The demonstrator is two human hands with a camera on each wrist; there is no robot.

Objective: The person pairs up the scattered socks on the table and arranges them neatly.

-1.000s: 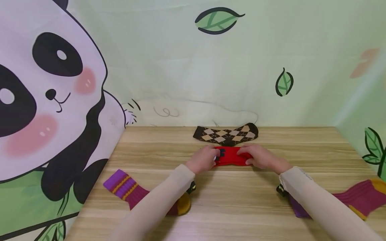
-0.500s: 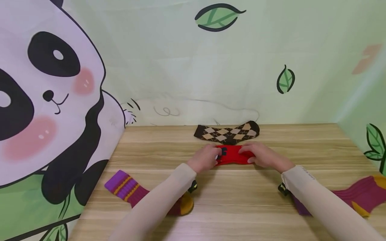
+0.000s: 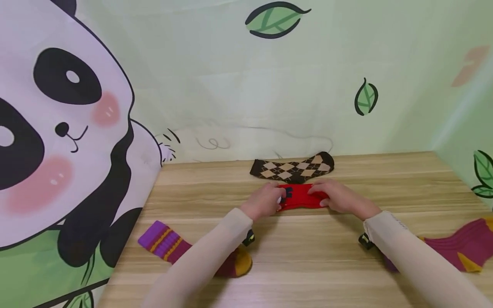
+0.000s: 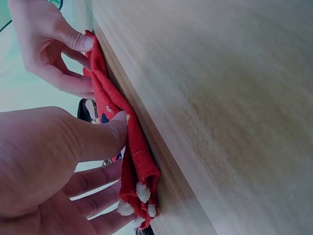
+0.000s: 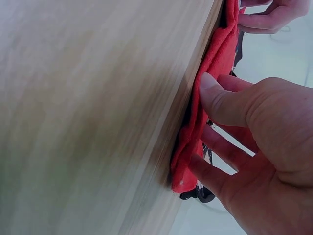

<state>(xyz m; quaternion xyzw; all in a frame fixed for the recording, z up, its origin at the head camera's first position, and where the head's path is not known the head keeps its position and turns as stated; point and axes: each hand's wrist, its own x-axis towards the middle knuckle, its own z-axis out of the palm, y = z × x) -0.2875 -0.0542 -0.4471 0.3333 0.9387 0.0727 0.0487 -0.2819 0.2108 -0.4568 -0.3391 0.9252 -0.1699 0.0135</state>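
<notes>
A red sock [image 3: 302, 196] with a dark motif lies flat on the table, apparently folded in layers. White tufts [image 4: 143, 192] hang from its left end in the left wrist view. My left hand [image 3: 265, 199] holds that end, thumb against the near edge and fingers over the top. At the other end, my right hand [image 3: 340, 198] grips the sock between thumb and fingers. Just behind it, a brown argyle sock [image 3: 292, 170] lies lengthwise, close to the red one. The fingers' undersides are partly hidden by the cloth.
A purple and maroon sock [image 3: 163, 242] with a mustard toe lies partly under my left forearm. A similar maroon sock [image 3: 458, 246] is at the right, partly covered by my right sleeve. Behind the wood-grain table [image 3: 308, 265] rises a panda-printed backdrop [image 3: 215, 77].
The head view has shifted and tilted slightly. Both hands stay on the red sock, with hardly any visible movement of fingers or cloth.
</notes>
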